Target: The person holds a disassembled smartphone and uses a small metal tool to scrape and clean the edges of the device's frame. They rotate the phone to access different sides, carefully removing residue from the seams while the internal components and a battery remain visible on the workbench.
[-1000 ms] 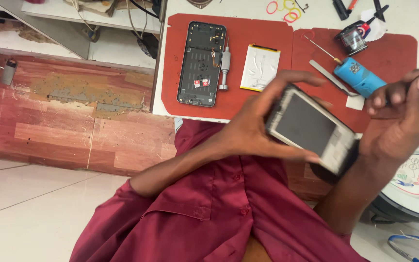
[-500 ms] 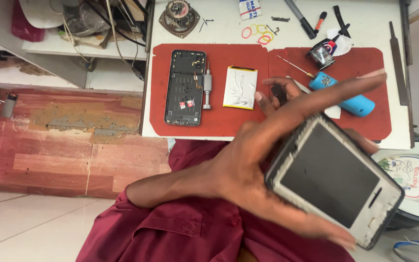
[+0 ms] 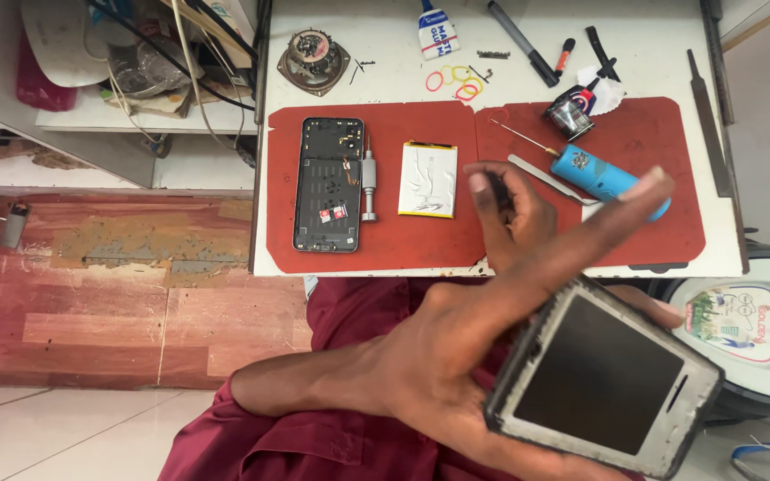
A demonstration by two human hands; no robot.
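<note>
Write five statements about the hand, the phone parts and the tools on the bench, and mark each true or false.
1. The left hand holds a phone screen panel. True.
2. The opened phone body lies on the red mat. True.
3. The battery sits inside the phone body. False: it lies apart, on the mat.
4. The tweezers are in the hand. False: they lie on the mat.
5. Coloured rubber bands lie on the white tabletop. True.

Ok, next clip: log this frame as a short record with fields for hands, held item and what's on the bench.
left hand: spread wide, gripping the phone screen panel close to the camera
right hand: not in view
red mat: holds an opened phone body, a silver screwdriver, a flat battery, tweezers and a blue cylinder
white bench: rubber bands, glue tube, markers
</note>
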